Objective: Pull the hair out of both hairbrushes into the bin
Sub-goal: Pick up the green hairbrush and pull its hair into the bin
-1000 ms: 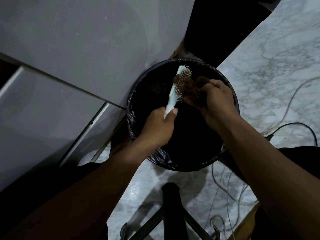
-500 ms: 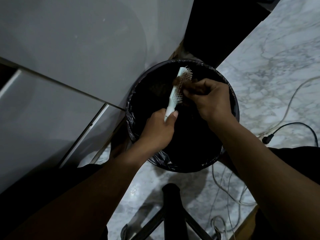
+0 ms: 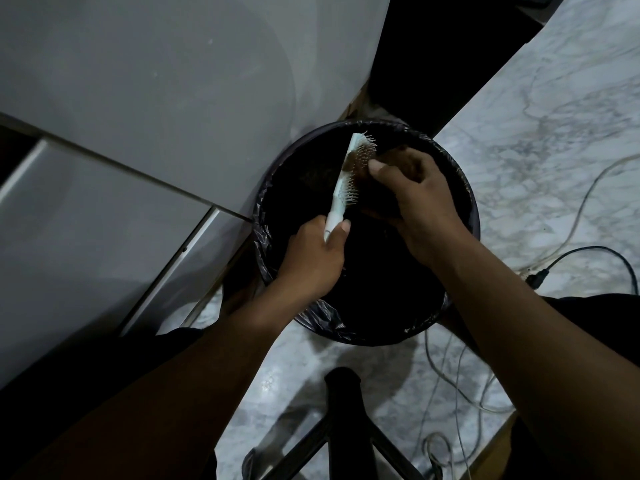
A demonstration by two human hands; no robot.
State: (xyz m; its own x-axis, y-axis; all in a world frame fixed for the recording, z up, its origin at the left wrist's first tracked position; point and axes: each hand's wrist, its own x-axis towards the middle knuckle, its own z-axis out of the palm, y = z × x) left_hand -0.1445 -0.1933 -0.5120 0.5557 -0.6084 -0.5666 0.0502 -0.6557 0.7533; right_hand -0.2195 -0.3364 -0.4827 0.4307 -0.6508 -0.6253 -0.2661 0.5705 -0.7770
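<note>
Left hand clamped on handle of pale hairbrush, held over the lined bin. Brush long axis runs from handle up and away, bristles facing right. Right hand, nearer the bristles, fingertips pinched into brown hair mid-head. Likely pull: rightward, off the bristles. Only 1 brush visible.

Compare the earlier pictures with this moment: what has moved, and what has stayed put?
The right hand, which had pulled a brown tuft away to the right of the bristles a second ago, has come back in; its fingers now press into the hair on the hairbrush. The left hand keeps gripping the handle, brush tilted over the bin, which has not moved.
</note>
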